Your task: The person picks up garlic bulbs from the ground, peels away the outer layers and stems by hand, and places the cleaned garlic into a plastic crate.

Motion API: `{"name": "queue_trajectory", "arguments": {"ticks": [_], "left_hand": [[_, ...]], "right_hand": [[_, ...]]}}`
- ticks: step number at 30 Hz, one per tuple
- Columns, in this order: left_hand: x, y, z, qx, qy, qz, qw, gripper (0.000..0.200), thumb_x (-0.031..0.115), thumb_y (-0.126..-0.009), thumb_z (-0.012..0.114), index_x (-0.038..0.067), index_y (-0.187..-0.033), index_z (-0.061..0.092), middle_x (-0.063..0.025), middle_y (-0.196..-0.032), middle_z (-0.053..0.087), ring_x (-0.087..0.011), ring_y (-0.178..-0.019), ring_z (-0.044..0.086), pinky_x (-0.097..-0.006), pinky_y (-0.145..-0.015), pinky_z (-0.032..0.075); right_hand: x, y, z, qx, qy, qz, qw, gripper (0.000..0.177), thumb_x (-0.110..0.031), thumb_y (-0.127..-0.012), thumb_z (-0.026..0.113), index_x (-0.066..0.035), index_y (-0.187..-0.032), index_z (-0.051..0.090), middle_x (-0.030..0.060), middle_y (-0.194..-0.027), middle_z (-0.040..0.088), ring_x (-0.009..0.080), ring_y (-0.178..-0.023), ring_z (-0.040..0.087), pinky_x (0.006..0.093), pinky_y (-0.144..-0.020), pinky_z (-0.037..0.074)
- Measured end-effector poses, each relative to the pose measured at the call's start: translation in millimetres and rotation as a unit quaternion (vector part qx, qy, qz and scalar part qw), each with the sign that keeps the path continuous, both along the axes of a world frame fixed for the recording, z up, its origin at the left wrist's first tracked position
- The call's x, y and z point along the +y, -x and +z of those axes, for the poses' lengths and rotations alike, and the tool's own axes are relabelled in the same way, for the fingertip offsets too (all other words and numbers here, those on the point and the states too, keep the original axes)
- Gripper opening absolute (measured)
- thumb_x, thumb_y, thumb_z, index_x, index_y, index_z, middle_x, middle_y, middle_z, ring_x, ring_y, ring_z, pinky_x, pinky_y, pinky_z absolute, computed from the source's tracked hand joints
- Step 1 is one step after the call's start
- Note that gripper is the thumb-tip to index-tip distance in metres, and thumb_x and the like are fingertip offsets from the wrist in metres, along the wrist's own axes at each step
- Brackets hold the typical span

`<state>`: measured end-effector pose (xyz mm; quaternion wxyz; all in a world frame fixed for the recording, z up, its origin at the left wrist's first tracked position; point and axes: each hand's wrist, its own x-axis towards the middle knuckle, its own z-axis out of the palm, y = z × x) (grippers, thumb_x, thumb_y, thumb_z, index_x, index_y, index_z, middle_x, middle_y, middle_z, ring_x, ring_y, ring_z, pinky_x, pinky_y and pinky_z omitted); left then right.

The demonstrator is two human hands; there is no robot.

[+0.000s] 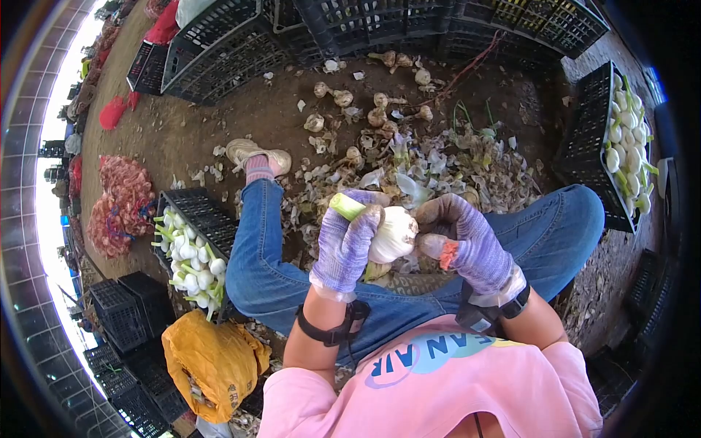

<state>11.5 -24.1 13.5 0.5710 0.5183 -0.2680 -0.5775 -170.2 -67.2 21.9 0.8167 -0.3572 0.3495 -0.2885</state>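
A white garlic bulb [393, 235] with a short green cut stem [346, 206] is held up over my lap. My left hand [347, 244], in a purple knit glove, is closed around the stem side of the bulb. From the other side, my right hand [467, 237], gloved alike, pinches at the root end with thumb and fingers. A small orange-red scrap [448, 254] sits on the right glove by the thumb. Beneath and beyond the hands, a pile of dry garlic skins [416, 171] covers the ground.
Several unpeeled garlic bulbs [377, 117] lie on the dirt ahead. A black crate of peeled garlic [193, 255] stands at left, another crate [591, 139] at right. Black crates [365, 29] line the far side. A yellow sack [212, 365] and red net bags [120, 204] are at left.
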Motion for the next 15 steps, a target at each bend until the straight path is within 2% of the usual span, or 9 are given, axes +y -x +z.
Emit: {"name": "queue_trajectory", "arguments": {"ticks": [4,6,7,8,9,10,11,12,15], "left_hand": [[-1.5,4.0,3.7,-0.084,0.041,0.02,0.995,0.023,0.017,-0.085,0.06,-0.002,-0.097,0.056,-0.0096,-0.09,0.06,-0.0157,-0.081,0.059,-0.0286,-0.073,0.049],[-3.6,5.5,3.9,-0.338,0.126,0.022,0.933,0.024,0.017,-0.084,0.061,-0.003,-0.097,0.057,-0.0124,-0.093,0.058,-0.018,-0.08,0.059,-0.0309,-0.072,0.048],[-3.9,4.2,2.2,-0.408,0.156,0.015,0.899,0.026,0.019,-0.085,0.06,-0.003,-0.097,0.057,-0.0139,-0.093,0.057,-0.021,-0.081,0.058,-0.0331,-0.073,0.048],[-4.7,4.2,1.9,-0.408,0.157,0.014,0.899,0.026,0.019,-0.085,0.06,-0.003,-0.097,0.057,-0.0139,-0.093,0.057,-0.021,-0.081,0.058,-0.0331,-0.073,0.048],[-5.6,4.3,1.7,-0.414,0.194,0.025,0.889,0.027,0.021,-0.085,0.059,-0.003,-0.099,0.057,-0.0139,-0.093,0.057,-0.0218,-0.082,0.058,-0.0331,-0.073,0.048],[-5.5,4.1,1.4,-0.42,0.229,0.037,0.877,0.029,0.022,-0.086,0.058,-0.002,-0.1,0.057,-0.0138,-0.094,0.057,-0.0227,-0.082,0.058,-0.0332,-0.073,0.047],[-1.5,3.9,-1.6,-0.309,0.196,0.036,0.93,0.032,0.025,-0.086,0.059,-0.002,-0.102,0.058,-0.0129,-0.098,0.056,-0.0221,-0.087,0.057,-0.0326,-0.077,0.047],[1.6,5.2,-1.4,-0.31,0.196,0.035,0.93,0.032,0.025,-0.086,0.059,-0.002,-0.102,0.058,-0.0129,-0.098,0.056,-0.0221,-0.087,0.057,-0.0326,-0.077,0.047],[6.9,7.0,-5.5,-0.067,0.128,0.059,0.988,0.047,0.037,-0.079,0.065,-0.001,-0.105,0.055,-0.0105,-0.103,0.057,-0.0194,-0.095,0.058,-0.0335,-0.085,0.047]], "right_hand": [[3.3,-1.5,8.2,0.002,0.005,-0.003,1.0,0.039,-0.009,-0.074,0.073,-0.001,-0.105,0.051,0.0061,-0.099,0.055,0.0128,-0.09,0.056,0.0276,-0.082,0.048],[5.7,-4.6,9.5,0.015,0.027,-0.001,1.0,0.036,-0.008,-0.074,0.072,-0.001,-0.103,0.052,0.0066,-0.099,0.055,0.0128,-0.09,0.056,0.0275,-0.081,0.048],[6.4,-6.9,9.0,0.088,0.094,-0.007,0.992,0.032,-0.009,-0.076,0.071,-0.001,-0.101,0.052,0.0072,-0.097,0.056,0.0128,-0.089,0.057,0.0273,-0.081,0.048],[6.8,-7.7,8.8,0.159,0.158,-0.014,0.974,0.028,-0.01,-0.078,0.069,0.0,-0.098,0.053,0.0078,-0.095,0.056,0.0128,-0.088,0.057,0.0271,-0.08,0.048],[4.4,-6.7,11.4,0.16,0.159,-0.015,0.974,0.028,-0.01,-0.078,0.069,0.0,-0.098,0.053,0.0078,-0.095,0.056,0.0128,-0.088,0.057,0.0271,-0.08,0.048],[-0.3,-5.3,16.0,0.123,0.077,-0.029,0.989,0.025,-0.012,-0.08,0.067,0.0,-0.096,0.053,0.0082,-0.093,0.057,0.0131,-0.085,0.058,0.0271,-0.079,0.049],[-4.6,-4.3,18.0,0.085,-0.006,-0.043,0.995,0.022,-0.014,-0.083,0.064,0.001,-0.094,0.053,0.0087,-0.09,0.059,0.0135,-0.083,0.058,0.0271,-0.078,0.05],[-9.2,-1.8,14.6,0.084,-0.007,-0.043,0.995,0.022,-0.014,-0.083,0.064,0.001,-0.094,0.053,0.0087,-0.09,0.059,0.0135,-0.083,0.058,0.0271,-0.078,0.05],[-20.2,6.5,-4.2,-0.005,-0.028,-0.149,0.988,0.021,-0.018,-0.088,0.058,0.001,-0.094,0.053,0.0092,-0.09,0.061,0.016,-0.08,0.061,0.0285,-0.073,0.052]]}}
